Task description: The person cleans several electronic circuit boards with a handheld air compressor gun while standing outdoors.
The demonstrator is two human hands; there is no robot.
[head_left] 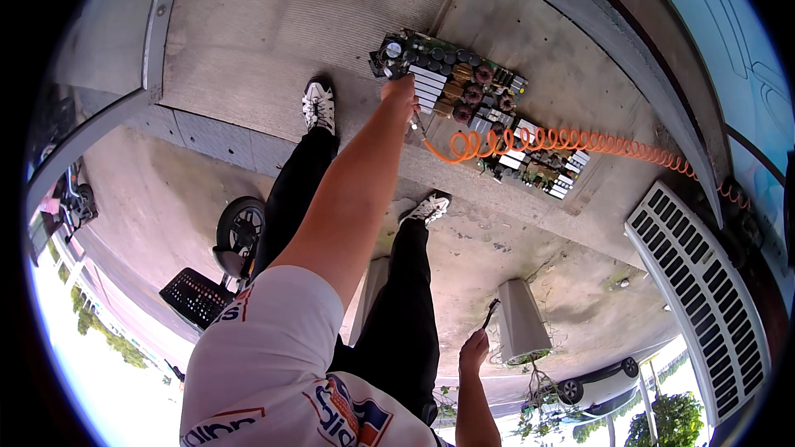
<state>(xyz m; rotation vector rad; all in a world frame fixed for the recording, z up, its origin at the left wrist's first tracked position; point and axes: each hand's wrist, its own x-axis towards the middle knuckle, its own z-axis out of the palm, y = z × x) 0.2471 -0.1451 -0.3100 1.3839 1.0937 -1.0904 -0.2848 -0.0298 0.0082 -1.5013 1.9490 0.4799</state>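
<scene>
My left hand (pixel 399 93) reaches forward, fingers wrapped round an air blow gun (pixel 398 71), mostly hidden by the hand. An orange coiled air hose (pixel 497 142) runs from its metal fitting off to the right. Just beyond and beside this hand lies a large circuit board (pixel 455 83), with black capacitors, pale heat sinks and copper coils. A second circuit board (pixel 538 161) lies to its right, partly behind the hose. Low on the right, my right hand (pixel 474 350) is closed on a slim dark brush (pixel 492 311), held away from the boards.
The boards lie on a concrete step (pixel 348 25) by my shoes. A white slatted grille (pixel 704 298) stands at right, near the hose's far end. Behind me are a tapered planter (pixel 523 323), a scooter with a black basket (pixel 195 296) and a parked car (pixel 592 389).
</scene>
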